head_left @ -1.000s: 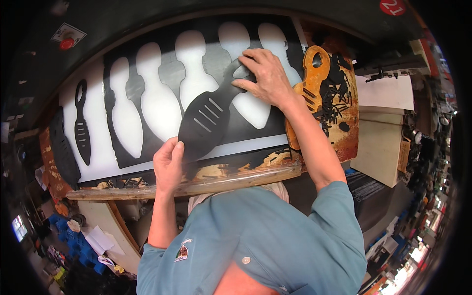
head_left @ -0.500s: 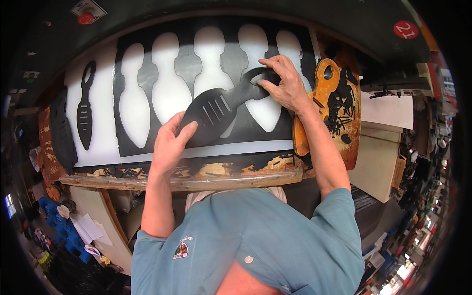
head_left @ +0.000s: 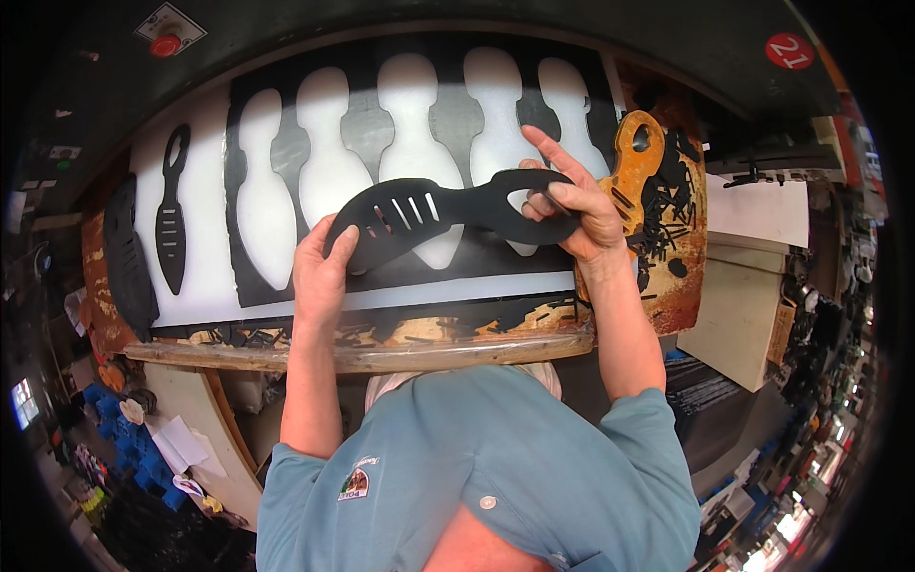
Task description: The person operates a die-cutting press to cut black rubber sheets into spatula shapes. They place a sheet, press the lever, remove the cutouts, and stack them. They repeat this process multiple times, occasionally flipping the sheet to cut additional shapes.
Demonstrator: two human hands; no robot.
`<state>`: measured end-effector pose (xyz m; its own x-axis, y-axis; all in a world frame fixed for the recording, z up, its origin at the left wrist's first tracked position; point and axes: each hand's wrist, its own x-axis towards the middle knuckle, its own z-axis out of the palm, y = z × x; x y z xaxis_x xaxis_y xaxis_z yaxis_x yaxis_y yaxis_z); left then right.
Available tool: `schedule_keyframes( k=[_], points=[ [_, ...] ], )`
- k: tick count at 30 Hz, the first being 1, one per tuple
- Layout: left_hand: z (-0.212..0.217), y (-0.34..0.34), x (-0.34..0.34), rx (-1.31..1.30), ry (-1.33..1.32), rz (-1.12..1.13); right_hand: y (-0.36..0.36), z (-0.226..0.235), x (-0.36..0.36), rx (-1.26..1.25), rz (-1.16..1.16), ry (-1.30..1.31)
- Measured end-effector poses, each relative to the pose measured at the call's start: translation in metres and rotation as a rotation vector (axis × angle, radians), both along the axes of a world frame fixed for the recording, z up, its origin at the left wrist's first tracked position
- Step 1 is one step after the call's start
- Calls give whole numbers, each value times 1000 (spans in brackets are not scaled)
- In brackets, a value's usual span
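A black flat cut-out piece (head_left: 457, 208) with several slots at its wide end and an oval hole at the other is held up between my hands, over the black sheet. My left hand (head_left: 321, 274) pinches the wide slotted end, thumb on top. My right hand (head_left: 593, 217) grips the holed end, fingertips showing in the hole and index finger pointing outward. Beneath lies the black sheet (head_left: 362, 124) with several sole-shaped openings, white showing through them. Beside my right wrist, an orange cutting die (head_left: 640, 153) is partly hidden by that arm.
Left on the white board (head_left: 202, 162) lies another slotted black piece (head_left: 171, 224); more black pieces (head_left: 127, 257) sit beyond it. Black scraps (head_left: 672, 205) litter the right side. A wooden rail (head_left: 381, 357) edges the bench in front of me. A red button (head_left: 165, 45) is upper left.
The black piece has turned from slanting to nearly level as my right hand came down and right. My right index finger has straightened away from the piece. My left hand keeps its hold.
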<state>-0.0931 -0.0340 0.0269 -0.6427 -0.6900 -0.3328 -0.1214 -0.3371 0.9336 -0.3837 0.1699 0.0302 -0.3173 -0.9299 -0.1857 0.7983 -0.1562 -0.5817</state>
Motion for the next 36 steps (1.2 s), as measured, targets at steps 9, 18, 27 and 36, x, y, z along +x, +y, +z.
schedule_keyframes(
  k=[9, 18, 27, 36],
  points=[
    [10, -6, 23, -134, -60, 56, 9, 20, 14, 197, 146, 598],
    [15, 3, 30, -257, -55, 116, 10, -12, 49, 450, -390, 1901],
    [-2, -80, 98, -539, -97, 599, 45, -13, 86, 535, -202, 2017],
    [2, -237, 213, -836, -522, 779, 67, -10, 82, 677, -354, 2104]
  ],
)
